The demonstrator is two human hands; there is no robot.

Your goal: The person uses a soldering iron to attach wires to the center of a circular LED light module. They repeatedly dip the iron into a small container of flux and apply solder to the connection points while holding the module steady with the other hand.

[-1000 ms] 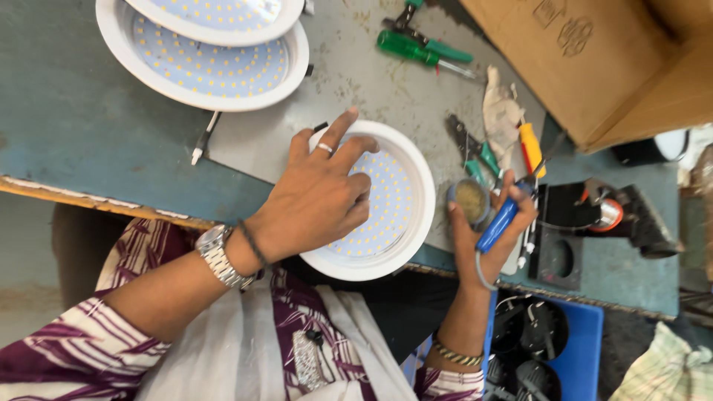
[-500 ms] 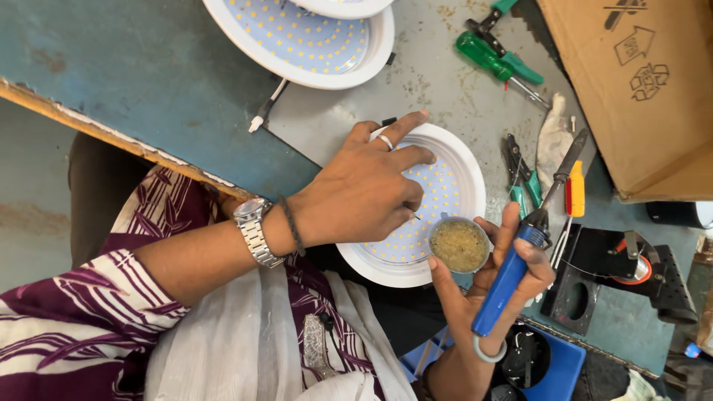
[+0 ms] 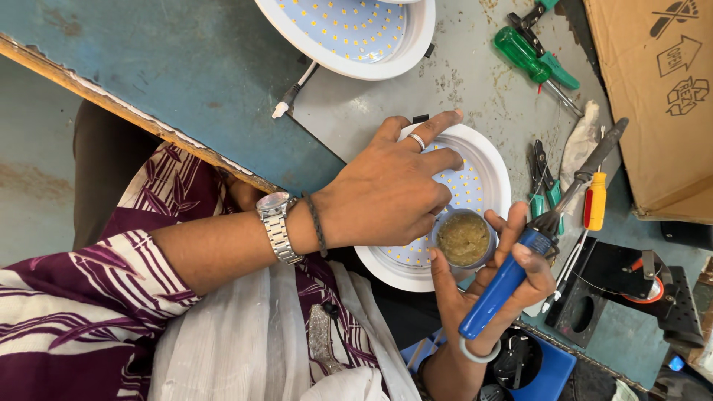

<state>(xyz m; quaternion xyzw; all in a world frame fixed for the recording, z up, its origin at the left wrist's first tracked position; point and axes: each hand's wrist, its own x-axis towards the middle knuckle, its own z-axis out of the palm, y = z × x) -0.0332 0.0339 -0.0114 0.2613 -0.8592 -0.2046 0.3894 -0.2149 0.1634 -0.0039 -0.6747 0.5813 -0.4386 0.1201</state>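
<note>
My left hand (image 3: 386, 197), with a ring, a wristwatch and a dark band, lies flat on a round white LED panel lamp (image 3: 483, 167) on the grey mat. My right hand (image 3: 475, 297) sits at the lamp's near rim. It grips a blue-handled soldering iron (image 3: 505, 286), whose dark shaft points up and to the right. The same hand holds a small round tin of brownish paste (image 3: 463, 239) between thumb and fingers. The tin touches my left fingertips over the lamp's edge.
A second round LED lamp (image 3: 349, 33) lies at the top, its white plug lead (image 3: 286, 104) trailing. Green screwdrivers (image 3: 523, 52), cutters (image 3: 542, 186), an orange-handled tool (image 3: 596, 200) and a white rag (image 3: 579, 148) lie to the right. A cardboard box (image 3: 661, 96) and a black stand (image 3: 616, 289) are further right.
My right hand has brought the tin and the soldering iron up against the lamp's rim and my left fingers. My left hand stays on the lamp. The view has shifted.
</note>
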